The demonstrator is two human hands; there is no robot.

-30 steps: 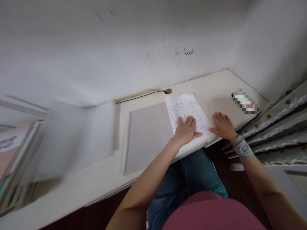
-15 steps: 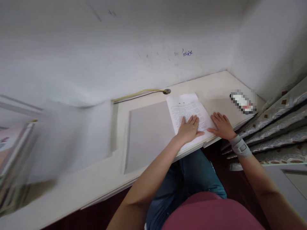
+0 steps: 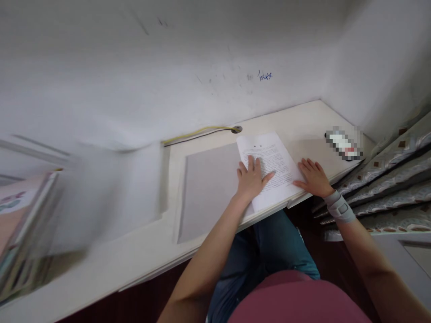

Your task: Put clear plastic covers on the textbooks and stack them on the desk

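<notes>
A white printed sheet of paper (image 3: 278,175) lies on the desk (image 3: 308,116) near its front edge, covered in lines of small text too small to read. My left hand (image 3: 251,179) rests on the sheet's left side with its fingers spread. At the sheet's right edge, my right hand (image 3: 314,176) lies flat, its fingers apart and its thumb by the paper. A grey wrap (image 3: 340,206) goes round my right wrist. Beneath the paper's left edge is a flat grey panel (image 3: 208,193). Neither hand holds anything.
A pixelated, phone-shaped object (image 3: 344,144) lies at the desk's right end, beside a patterned curtain (image 3: 377,179). A yellow cable (image 3: 198,133) runs into a round hole (image 3: 237,129) at the back. White blurred sheets (image 3: 134,188) and books (image 3: 30,224) stand to the left.
My left hand has slid leftward over the paper from its middle to its left side, its fingers spreading wider. My right hand stays at the right edge. The view has shifted slightly.
</notes>
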